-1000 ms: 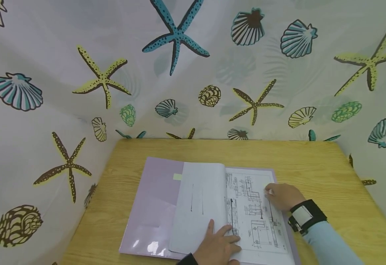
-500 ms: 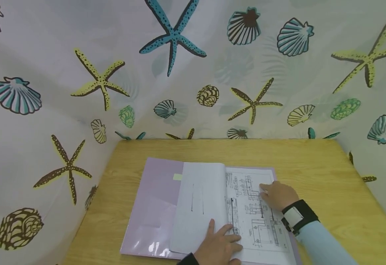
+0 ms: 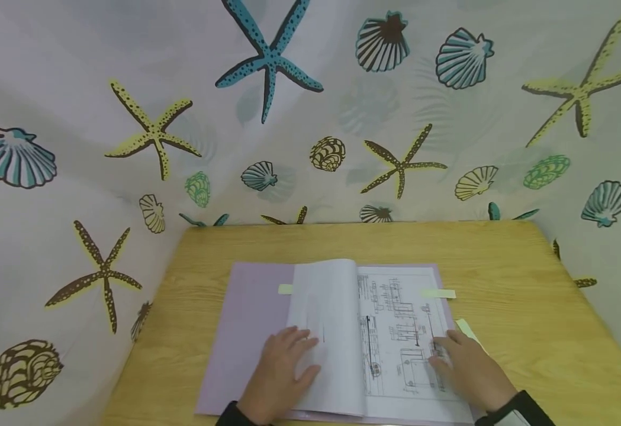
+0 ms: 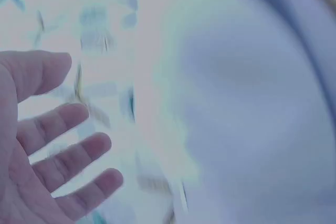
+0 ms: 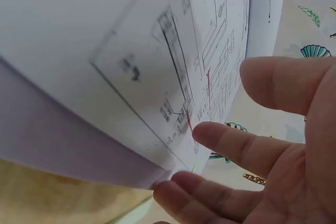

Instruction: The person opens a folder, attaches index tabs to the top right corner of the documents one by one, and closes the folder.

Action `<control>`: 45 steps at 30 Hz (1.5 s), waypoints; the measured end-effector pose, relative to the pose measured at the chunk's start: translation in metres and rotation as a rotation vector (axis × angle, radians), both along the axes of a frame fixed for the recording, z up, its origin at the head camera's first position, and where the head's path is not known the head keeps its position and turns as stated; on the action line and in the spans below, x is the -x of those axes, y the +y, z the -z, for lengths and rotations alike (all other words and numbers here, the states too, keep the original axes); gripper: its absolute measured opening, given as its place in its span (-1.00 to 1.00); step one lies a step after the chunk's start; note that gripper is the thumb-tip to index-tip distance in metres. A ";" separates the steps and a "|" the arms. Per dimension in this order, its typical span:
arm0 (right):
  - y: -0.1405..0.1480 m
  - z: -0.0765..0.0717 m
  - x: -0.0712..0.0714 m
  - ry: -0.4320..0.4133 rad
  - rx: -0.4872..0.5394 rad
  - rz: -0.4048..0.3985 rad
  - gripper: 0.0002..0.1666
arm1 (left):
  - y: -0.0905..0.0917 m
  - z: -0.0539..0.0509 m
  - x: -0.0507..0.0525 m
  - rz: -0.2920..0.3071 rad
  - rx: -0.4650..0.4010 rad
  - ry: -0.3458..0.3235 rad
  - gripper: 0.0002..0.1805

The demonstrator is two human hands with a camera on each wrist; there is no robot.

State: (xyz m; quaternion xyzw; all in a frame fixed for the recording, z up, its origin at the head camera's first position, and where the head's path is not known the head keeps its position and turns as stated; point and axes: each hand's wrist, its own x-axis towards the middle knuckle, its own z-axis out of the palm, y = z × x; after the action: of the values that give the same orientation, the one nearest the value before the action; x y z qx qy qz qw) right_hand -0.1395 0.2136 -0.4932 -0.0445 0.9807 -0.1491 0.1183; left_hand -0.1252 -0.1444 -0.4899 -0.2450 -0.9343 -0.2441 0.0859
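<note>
An open lilac folder lies on the table with white sheets in it. Its right-hand page bears printed technical drawings; the left-hand page is mostly blank. My left hand is over the left-hand page, fingers spread; its wrist view shows the fingers loosely extended, holding nothing. Over the right-hand page's outer edge is my right hand, fingers relaxed, close to the folder's edge in the right wrist view. A pale yellow sticky tab juts from that page's edge.
Another sticky tab is on the folder's left side. A pale yellow strip, partly hidden by my right hand, shows beside the folder. The wooden table meets a curtain patterned with starfish and shells.
My right hand has moved away from the right page's upper edge, down towards me, exposing a sticky tab there. My left hand has shifted left from the inner fold onto the left page.
</note>
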 end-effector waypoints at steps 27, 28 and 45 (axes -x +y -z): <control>0.012 0.014 -0.012 0.006 0.072 0.088 -0.31 | -0.131 0.027 0.017 -0.592 -0.003 -0.597 -0.06; 0.013 0.014 -0.012 0.005 0.075 0.089 -0.30 | -0.132 0.026 0.016 -0.592 -0.003 -0.601 -0.05; 0.014 0.017 -0.011 -0.010 0.105 0.113 -0.24 | -0.143 -0.010 0.006 -0.516 -0.106 -0.546 -0.14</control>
State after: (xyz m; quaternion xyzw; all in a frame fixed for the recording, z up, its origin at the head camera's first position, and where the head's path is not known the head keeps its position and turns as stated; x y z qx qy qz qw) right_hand -0.1281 0.2280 -0.5103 0.0054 0.9718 -0.2073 0.1122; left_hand -0.1314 -0.2872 -0.4796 0.0772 -0.9399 -0.3188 -0.0950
